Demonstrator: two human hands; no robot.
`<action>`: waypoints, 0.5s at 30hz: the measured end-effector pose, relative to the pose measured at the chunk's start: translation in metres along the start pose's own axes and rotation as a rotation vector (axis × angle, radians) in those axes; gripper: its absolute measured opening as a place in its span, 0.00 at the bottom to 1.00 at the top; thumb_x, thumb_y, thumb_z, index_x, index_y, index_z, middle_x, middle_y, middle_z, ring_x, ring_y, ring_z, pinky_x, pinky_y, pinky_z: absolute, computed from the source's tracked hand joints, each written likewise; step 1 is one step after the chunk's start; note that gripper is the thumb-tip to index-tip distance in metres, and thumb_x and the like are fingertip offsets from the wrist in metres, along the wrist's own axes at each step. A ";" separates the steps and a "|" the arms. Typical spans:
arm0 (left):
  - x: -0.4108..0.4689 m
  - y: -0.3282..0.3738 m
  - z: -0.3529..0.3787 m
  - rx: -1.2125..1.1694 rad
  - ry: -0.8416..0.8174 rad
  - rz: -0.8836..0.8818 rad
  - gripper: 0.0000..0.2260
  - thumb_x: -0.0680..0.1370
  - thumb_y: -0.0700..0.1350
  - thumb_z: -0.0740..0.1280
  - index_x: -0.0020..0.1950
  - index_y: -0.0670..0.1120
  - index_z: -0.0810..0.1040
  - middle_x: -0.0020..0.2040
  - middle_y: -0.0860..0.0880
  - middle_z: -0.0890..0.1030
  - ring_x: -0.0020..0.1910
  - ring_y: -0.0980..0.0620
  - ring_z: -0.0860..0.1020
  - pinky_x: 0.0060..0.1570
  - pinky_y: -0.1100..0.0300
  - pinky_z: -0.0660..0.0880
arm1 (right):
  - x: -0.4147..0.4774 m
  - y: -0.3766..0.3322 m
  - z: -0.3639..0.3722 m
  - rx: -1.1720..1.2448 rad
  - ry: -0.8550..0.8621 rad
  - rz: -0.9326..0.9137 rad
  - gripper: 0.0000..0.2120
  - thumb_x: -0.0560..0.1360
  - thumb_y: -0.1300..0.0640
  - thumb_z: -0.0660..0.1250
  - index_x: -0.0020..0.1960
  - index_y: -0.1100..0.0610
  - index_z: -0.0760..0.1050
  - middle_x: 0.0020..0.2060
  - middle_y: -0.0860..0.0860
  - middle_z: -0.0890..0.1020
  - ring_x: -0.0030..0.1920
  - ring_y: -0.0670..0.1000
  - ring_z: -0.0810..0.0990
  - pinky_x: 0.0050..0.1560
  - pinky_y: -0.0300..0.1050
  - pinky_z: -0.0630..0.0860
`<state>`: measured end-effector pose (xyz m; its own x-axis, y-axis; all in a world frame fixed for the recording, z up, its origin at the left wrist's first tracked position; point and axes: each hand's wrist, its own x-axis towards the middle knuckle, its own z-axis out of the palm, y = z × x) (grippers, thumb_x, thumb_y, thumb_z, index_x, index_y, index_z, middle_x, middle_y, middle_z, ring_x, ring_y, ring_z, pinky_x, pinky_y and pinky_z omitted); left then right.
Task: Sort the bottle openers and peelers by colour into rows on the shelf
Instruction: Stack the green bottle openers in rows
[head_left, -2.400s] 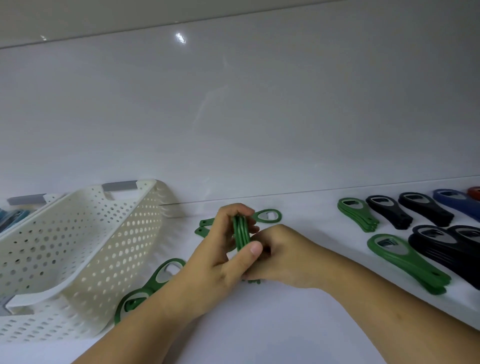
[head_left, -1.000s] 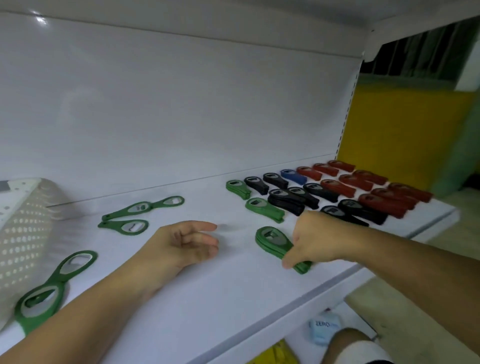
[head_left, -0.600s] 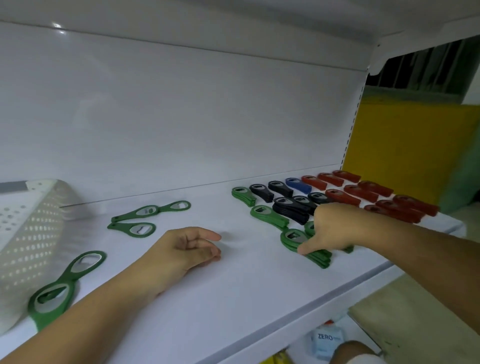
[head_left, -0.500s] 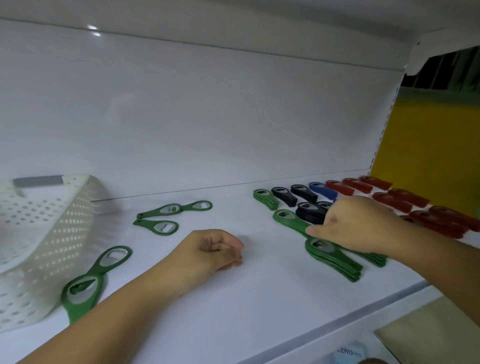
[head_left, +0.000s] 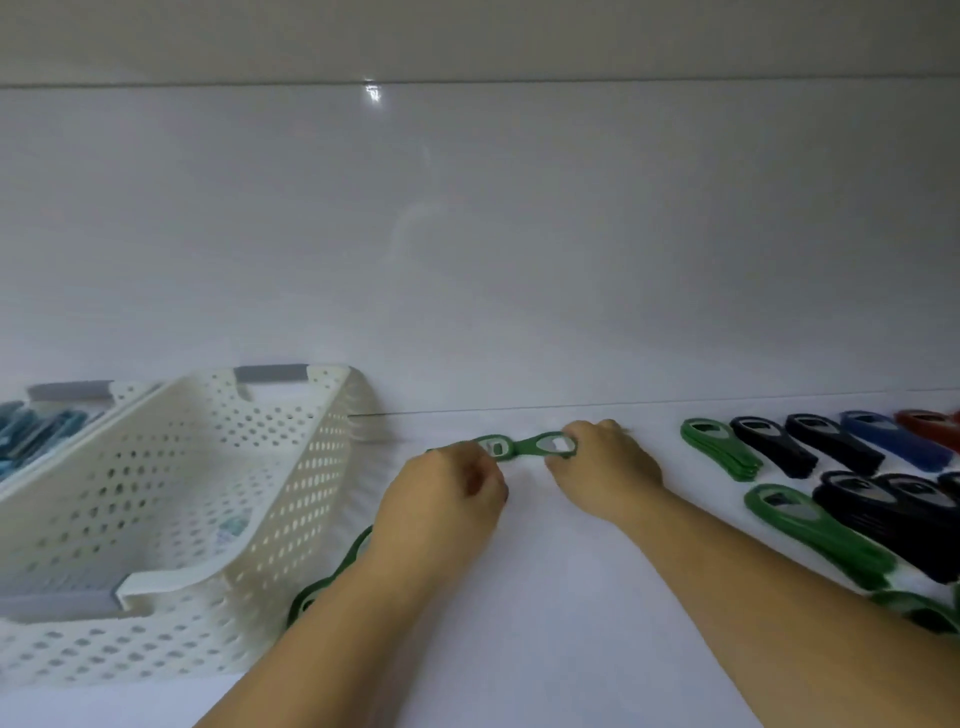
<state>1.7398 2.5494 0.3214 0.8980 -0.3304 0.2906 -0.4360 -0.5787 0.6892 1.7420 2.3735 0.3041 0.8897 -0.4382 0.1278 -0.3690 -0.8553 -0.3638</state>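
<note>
Green openers (head_left: 524, 447) — left hand (head_left: 441, 501), right hand (head_left: 605, 467)

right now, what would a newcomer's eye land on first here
Two bare hands meet mid-shelf near the back wall: the left hand and right hand are both at the green openers, the right one pinching their end. A white perforated basket stands to their left. To their right lie sorted rows of openers in green, black, blue and red.
</note>
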 end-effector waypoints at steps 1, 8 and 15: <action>0.001 -0.003 0.001 0.017 -0.002 -0.005 0.07 0.75 0.46 0.63 0.39 0.46 0.77 0.31 0.49 0.77 0.30 0.51 0.70 0.33 0.58 0.71 | 0.005 -0.002 0.002 -0.059 0.022 0.016 0.17 0.78 0.46 0.56 0.63 0.50 0.71 0.62 0.53 0.70 0.59 0.55 0.74 0.47 0.44 0.70; 0.005 -0.011 0.008 0.004 0.001 -0.035 0.08 0.76 0.46 0.64 0.37 0.50 0.77 0.31 0.54 0.77 0.30 0.56 0.72 0.34 0.61 0.70 | 0.017 0.008 0.005 -0.043 0.067 -0.053 0.13 0.80 0.44 0.57 0.54 0.49 0.77 0.58 0.49 0.72 0.51 0.51 0.75 0.42 0.41 0.68; 0.007 -0.015 0.015 -0.199 0.046 -0.082 0.08 0.75 0.42 0.67 0.40 0.55 0.78 0.39 0.60 0.81 0.38 0.56 0.78 0.37 0.65 0.69 | 0.021 0.009 0.006 0.147 0.229 -0.068 0.15 0.81 0.45 0.53 0.49 0.53 0.74 0.50 0.50 0.73 0.41 0.52 0.72 0.38 0.44 0.66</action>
<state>1.7515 2.5446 0.3033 0.9337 -0.2513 0.2551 -0.3451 -0.4421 0.8279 1.7591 2.3581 0.2980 0.8210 -0.4467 0.3556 -0.2526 -0.8427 -0.4754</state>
